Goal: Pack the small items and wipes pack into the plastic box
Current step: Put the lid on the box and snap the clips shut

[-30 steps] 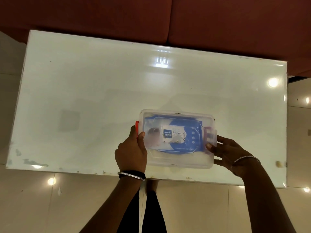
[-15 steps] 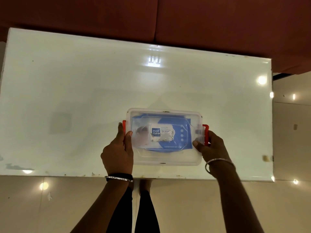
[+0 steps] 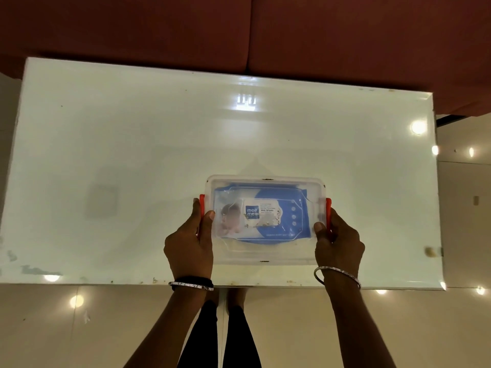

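A clear plastic box with its lid on rests near the front edge of the white table. Through the lid shows a blue and white wipes pack; any small items under it are hidden. A red latch sits at each short end. My left hand clasps the left end, thumb on the lid beside the left latch. My right hand clasps the right end, thumb on the lid, fingers over the right latch.
A dark red sofa runs along the table's far edge. Glossy tiled floor lies in front and to the right, and my legs stand just below the table's front edge.
My right hand closed in on the box's right end and the right latch went from lifted to folded down. The left hand kept its hold on the left end.
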Action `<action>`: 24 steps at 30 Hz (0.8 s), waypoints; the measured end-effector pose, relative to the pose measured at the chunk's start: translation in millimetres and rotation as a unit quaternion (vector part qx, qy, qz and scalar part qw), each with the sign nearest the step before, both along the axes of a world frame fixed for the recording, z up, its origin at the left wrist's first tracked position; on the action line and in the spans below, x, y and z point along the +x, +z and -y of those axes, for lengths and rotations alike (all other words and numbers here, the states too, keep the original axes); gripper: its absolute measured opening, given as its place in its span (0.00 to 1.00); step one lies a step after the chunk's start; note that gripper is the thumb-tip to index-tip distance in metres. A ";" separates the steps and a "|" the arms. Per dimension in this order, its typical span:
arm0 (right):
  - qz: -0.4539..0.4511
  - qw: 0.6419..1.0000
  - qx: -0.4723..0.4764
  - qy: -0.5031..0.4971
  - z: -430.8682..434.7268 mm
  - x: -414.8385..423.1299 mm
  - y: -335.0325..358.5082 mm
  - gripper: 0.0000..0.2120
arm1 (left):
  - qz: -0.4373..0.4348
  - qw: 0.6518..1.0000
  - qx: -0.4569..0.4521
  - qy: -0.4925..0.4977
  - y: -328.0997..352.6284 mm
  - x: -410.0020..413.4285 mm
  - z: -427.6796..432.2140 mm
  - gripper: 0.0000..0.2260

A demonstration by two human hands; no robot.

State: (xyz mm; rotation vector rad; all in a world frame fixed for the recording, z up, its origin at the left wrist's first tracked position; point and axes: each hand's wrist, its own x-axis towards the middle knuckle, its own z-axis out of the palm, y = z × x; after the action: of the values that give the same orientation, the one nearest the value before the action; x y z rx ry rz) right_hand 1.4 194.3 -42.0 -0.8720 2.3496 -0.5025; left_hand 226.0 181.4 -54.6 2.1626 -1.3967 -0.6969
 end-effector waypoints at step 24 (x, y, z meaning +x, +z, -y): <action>-0.038 0.998 -0.034 0.044 92.4 44.0 -14.0 0.22 | -0.003 0.997 -0.077 0.025 -20.8 44.4 99.4 0.16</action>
State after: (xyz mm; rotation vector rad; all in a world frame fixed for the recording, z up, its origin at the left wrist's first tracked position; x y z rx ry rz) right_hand 45.4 102.0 -56.0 -1.0384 2.3608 -0.5232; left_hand 270.4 81.9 -75.3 2.0647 -1.3432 -0.5586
